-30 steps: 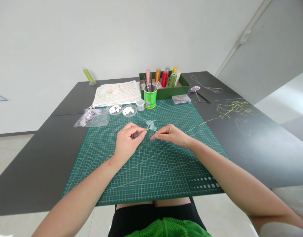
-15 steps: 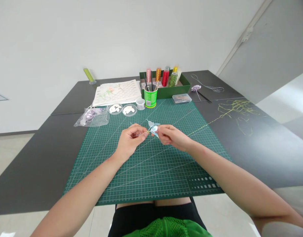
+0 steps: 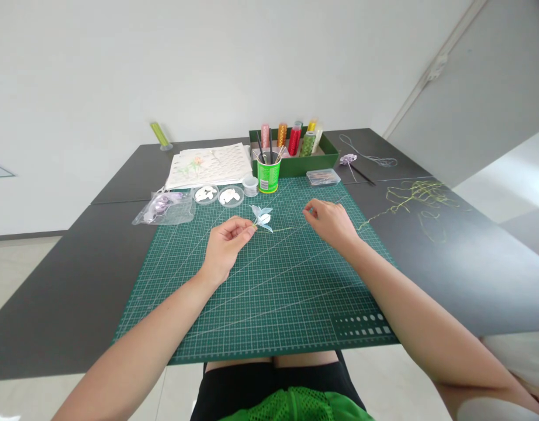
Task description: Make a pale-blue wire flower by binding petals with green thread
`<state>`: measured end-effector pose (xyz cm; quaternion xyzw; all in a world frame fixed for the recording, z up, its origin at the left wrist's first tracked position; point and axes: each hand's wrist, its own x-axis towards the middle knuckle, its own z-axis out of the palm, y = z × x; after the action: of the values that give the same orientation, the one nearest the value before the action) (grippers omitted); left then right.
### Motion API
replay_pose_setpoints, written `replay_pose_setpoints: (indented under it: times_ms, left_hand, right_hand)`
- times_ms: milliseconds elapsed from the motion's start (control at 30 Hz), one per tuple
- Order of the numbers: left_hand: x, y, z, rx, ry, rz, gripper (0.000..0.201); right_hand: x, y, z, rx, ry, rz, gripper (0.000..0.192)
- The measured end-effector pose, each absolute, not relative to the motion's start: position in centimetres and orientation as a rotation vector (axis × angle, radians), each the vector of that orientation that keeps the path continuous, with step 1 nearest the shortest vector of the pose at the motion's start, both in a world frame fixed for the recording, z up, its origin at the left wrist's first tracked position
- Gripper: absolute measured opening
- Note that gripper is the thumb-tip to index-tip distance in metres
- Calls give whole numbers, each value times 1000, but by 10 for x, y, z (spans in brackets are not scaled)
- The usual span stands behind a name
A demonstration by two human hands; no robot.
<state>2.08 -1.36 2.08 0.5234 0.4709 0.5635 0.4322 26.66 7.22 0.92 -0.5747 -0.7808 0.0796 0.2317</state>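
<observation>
Left hand (image 3: 225, 245): fingertips pinched on the stem end of a pale blue flower (image 3: 262, 217), held just above the green mat (image 3: 269, 292), petals pointing away toward the far side.
Right hand (image 3: 331, 221): thumb and forefinger closed on a thin yellow-green thread (image 3: 291, 228); thread stretched from the flower to those fingertips, then on rightward off the mat.
Hands apart, flower nearer the left one, both over the middle of the mat.
Mat: gridded, lying on a dark table (image 3: 54, 292), near edge at the lap.
Thread tangle (image 3: 421, 196): loose yellow-green loops on the bare table, right of the mat.
Green cup (image 3: 268, 173): upright at the far edge of the mat, holding brushes or sticks.
Green box (image 3: 326, 156): behind the cup, holding upright spools (image 3: 293, 137) in pink, orange, red, green and yellow.
Clear case (image 3: 322, 176): flat, just in front of the box.
Two round dishes (image 3: 217, 195): left of the cup, holding white pieces; small clear jar (image 3: 250, 185) between them and the cup.
Plastic bag (image 3: 164, 207): left of the dishes, lilac contents.
Paper sheet (image 3: 210, 164): behind the dishes, printed pattern.
Lilac flower (image 3: 348, 158): on the table right of the box, with grey cord (image 3: 370, 153) beyond it.
</observation>
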Motion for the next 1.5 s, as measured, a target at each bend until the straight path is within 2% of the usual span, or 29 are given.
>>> replay_pose_setpoints:
  times_ms: [100,233,367,567,767,1200,1500]
  left_hand:
    - [21,-14,19,1348,1198,1386,18]
    - [20,-14,15,1398,1197,1362,14]
    - [21,-14,13,1430,1190,1345,13]
    - [24,-18,13,1445,1153,1353,15]
    - [27,-19,9,1460,1138,1371,13]
    - [34,-25,9,1444,1234,1399,12]
    - [34,-24,11,1407,1246,1241,20]
  right_hand:
    - [259,66,8,-1287,-2184,115,22]
    - [235,44,8,-954,-2129,706,23]
    - [215,21,6,-729,-1948,1211,33]
    - [204,13,5,-537,-1553,1608,30]
    - [197,8,11,-664,-1350,1713,30]
    - [192,3,9,-890,-1114,1650,23]
    - [193,6,12,-881,-1014,1703,25]
